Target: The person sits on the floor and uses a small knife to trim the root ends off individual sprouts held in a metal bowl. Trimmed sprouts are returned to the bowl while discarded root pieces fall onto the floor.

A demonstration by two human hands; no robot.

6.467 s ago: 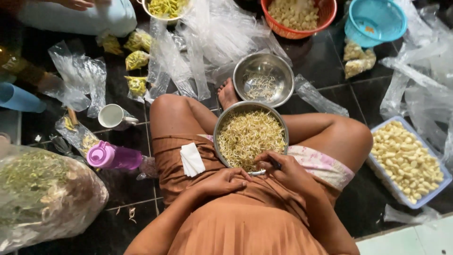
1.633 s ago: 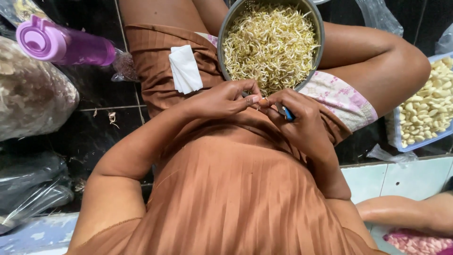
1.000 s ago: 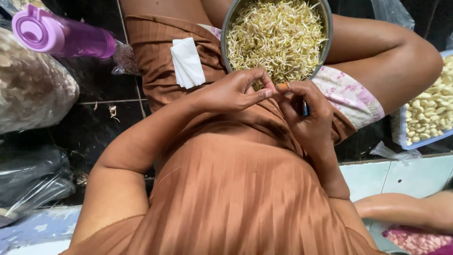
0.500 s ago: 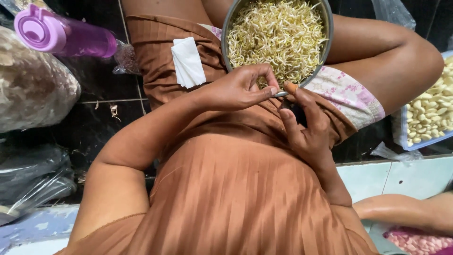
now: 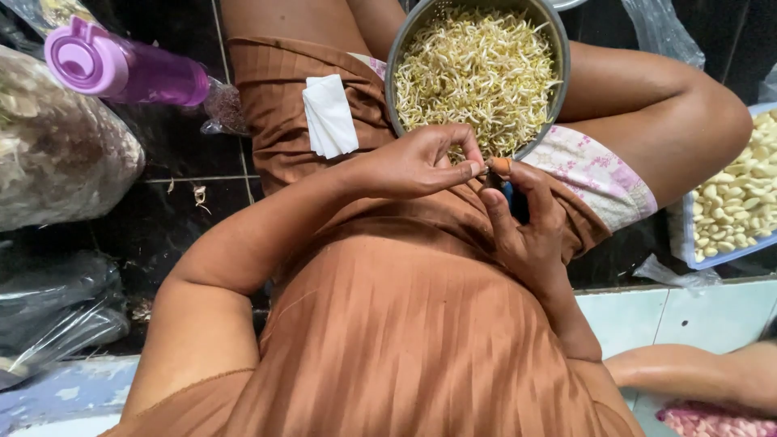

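A steel bowl (image 5: 560, 89) heaped with pale bean sprouts (image 5: 477, 69) rests in my lap between my bare knees. My left hand (image 5: 417, 162) hovers at the bowl's near rim, thumb and fingertips pinched on a single sprout. My right hand (image 5: 526, 222) sits just to its right, palm turned up, fingers curled around a small blue-handled knife (image 5: 508, 193). The two hands' fingertips meet over my brown pleated skirt.
A folded white tissue (image 5: 329, 115) lies on my left thigh. A purple bottle (image 5: 121, 69) and a stuffed plastic bag (image 5: 57, 154) lie on the dark tiles at left. A blue tray of peeled garlic (image 5: 740, 202) stands right. Another person's limb (image 5: 696, 376) is at bottom right.
The view has tipped down toward my lap. My right hand has dropped slightly from the bowl's rim and turned palm up, while my left hand keeps pinching at the rim.
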